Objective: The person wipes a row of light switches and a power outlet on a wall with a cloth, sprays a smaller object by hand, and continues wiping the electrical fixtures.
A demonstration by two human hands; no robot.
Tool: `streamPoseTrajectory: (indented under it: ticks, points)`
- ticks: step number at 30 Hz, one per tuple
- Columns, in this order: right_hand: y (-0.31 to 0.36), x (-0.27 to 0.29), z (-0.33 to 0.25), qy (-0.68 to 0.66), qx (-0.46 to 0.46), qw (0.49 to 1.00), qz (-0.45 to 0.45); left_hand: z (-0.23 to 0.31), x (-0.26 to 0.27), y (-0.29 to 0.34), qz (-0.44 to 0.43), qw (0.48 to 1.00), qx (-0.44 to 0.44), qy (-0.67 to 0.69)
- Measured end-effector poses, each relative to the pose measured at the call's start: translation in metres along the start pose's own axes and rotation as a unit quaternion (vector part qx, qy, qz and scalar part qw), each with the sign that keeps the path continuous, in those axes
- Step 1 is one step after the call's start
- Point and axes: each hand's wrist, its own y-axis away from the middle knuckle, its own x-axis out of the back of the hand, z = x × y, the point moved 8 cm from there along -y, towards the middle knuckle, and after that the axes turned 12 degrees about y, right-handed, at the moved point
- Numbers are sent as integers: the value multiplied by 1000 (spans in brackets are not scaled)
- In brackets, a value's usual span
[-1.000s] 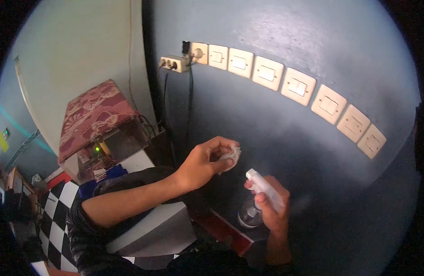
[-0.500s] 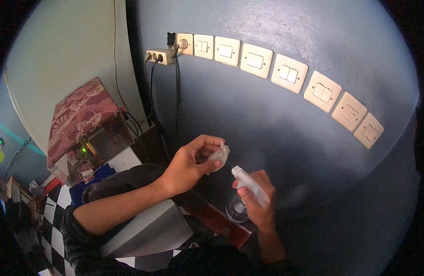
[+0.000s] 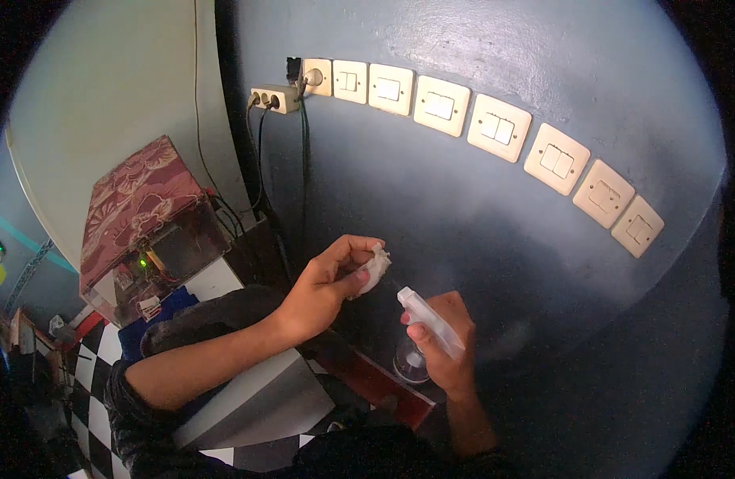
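Pinched in the fingers of my left hand (image 3: 324, 283) is a crumpled whitish wad (image 3: 373, 270), perhaps tissue or cloth. My right hand (image 3: 451, 343) grips a spray bottle (image 3: 433, 322) by its white trigger head, with the clear round body (image 3: 410, 361) hanging below. The nozzle points up and left toward the wad, a short gap away. Both hands are in front of the dark blue-grey wall (image 3: 431, 191), below a row of cream light switches (image 3: 440, 105).
A plugged-in socket (image 3: 316, 77) and a power strip (image 3: 275, 98) with hanging black cables sit at the row's left end. A box with a maroon patterned cover (image 3: 140, 203) and a green light stands at left. Below lies black-and-white checkered floor (image 3: 98, 391).
My left hand has turned the wad slightly and shifted a little left. The right hand and spray bottle stay almost in place; the view has drifted slightly.
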Motion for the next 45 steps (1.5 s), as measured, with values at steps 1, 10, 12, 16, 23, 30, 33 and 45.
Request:
streamPoseTrajectory:
  ticks: [1,10,12,16,23,30,33,45]
  points:
    - [-1,0,0,0,0,1000,1,-3,0,0,-3,1000,16,27]
    - [-5,-8,-5,11,10,1000,-17,-8,-3,3,-11,987,88,137]
    - [-5,-7,-7,6,19,1000,0,-5,-3,4,-8,986,89,142]
    - [-4,-10,-7,11,18,999,-25,-1,2,3,23,994,60,92]
    - [-3,-8,-6,22,25,999,-9,10,2,5,39,998,25,33]
    - [-4,-6,-6,34,24,999,-3,26,-5,11,42,986,-60,-149]
    - [-2,-7,-9,42,25,999,-5,31,-9,13,46,977,-78,-192]
    - [1,-7,-7,27,2,1000,-8,35,-8,15,57,972,-112,-200]
